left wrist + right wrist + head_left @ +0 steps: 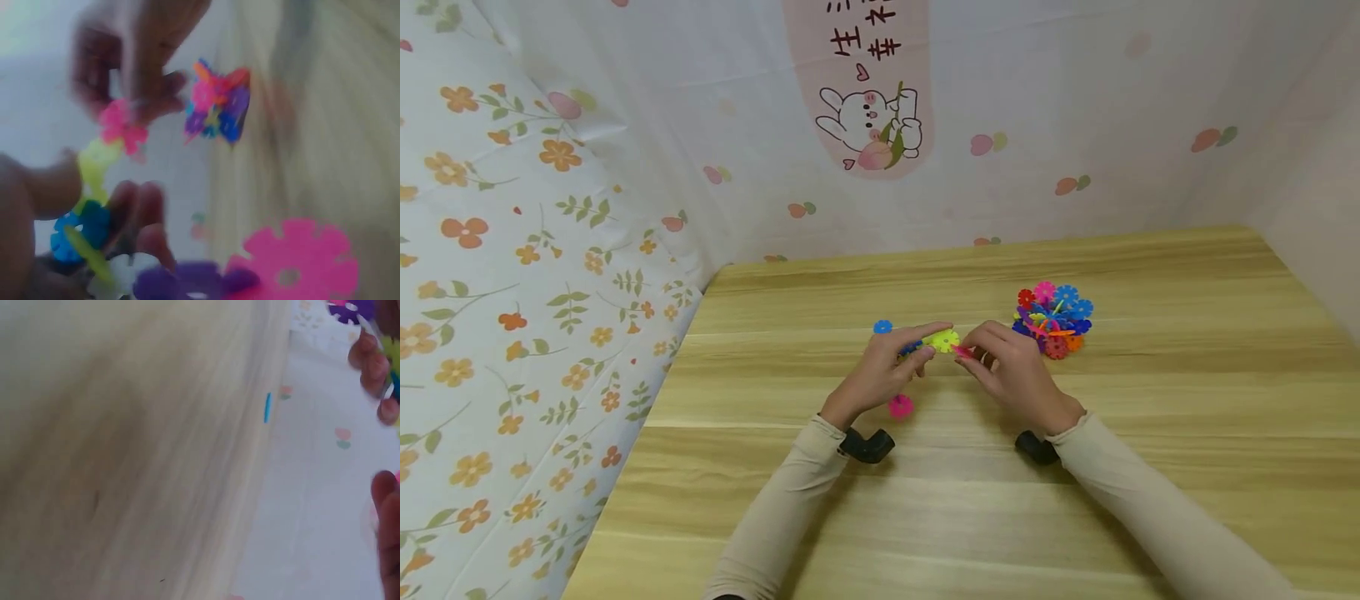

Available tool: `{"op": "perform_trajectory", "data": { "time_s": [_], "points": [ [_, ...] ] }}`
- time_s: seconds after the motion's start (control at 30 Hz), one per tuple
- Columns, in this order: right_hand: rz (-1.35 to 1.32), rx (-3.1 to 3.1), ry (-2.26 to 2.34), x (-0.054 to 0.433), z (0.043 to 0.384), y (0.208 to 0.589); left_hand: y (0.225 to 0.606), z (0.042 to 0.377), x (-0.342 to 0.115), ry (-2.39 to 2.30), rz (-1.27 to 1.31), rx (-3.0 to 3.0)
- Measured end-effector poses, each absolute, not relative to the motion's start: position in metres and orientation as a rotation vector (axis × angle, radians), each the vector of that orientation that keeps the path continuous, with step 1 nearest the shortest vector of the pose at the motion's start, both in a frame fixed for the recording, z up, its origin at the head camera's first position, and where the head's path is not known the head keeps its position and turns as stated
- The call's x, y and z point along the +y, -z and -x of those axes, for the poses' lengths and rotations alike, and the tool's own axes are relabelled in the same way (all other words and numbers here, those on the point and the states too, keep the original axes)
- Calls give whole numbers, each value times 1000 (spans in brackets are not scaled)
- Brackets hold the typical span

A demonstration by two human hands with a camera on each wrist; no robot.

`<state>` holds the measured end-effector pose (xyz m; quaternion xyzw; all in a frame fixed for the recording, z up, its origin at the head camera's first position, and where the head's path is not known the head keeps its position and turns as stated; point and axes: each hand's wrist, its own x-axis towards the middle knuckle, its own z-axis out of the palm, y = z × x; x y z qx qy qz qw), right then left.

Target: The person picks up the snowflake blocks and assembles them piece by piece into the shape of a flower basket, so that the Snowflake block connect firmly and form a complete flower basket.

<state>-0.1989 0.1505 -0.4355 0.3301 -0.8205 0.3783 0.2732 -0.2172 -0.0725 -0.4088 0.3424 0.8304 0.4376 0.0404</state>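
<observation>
My left hand [880, 371] holds a string of joined flower-shaped plastic discs. A yellow disc [946, 341] sticks out between its thumb and forefinger. In the left wrist view, a blue disc [94, 225], a purple disc [181, 278] and a large pink disc [300, 259] belong to this string. My right hand [1018, 371] pinches a smaller-looking pink disc [115, 125] between thumb and fingers, its edge against the yellow disc. Whether the two are slotted together cannot be told. The right wrist view catches only fingertips at its right edge.
A pile of many-coloured discs [1054, 321] lies on the wooden table [955, 517], just beyond my right hand. One loose blue disc [883, 327] lies flat beyond my left hand. Printed cloth [1037, 100] hangs behind the table and another floral cloth [550, 292] at the left.
</observation>
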Motion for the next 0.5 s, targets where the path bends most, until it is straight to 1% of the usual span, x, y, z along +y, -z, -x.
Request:
{"op": "perform_trajectory", "data": {
  "time_s": [0.13, 0.23, 0.33, 0.43, 0.5],
  "points": [
    [-867, -2444, -1079, 151, 214, 439, 400, 222, -90, -1338, -1003, 2579],
    [-905, -2712, -1061, 144, 227, 438, 393, 224, -102, -1398, -934, 2603],
    [-999, -2890, -961, 127, 242, 432, 386, 226, -109, -1430, -905, 2619],
    [-1091, -2883, -900, 106, 254, 428, 380, 226, -111, -1424, -907, 2638],
    [-1102, -2870, -867, 92, 262, 427, 377, 226, -111, -1416, -919, 2657]
  ]
}}
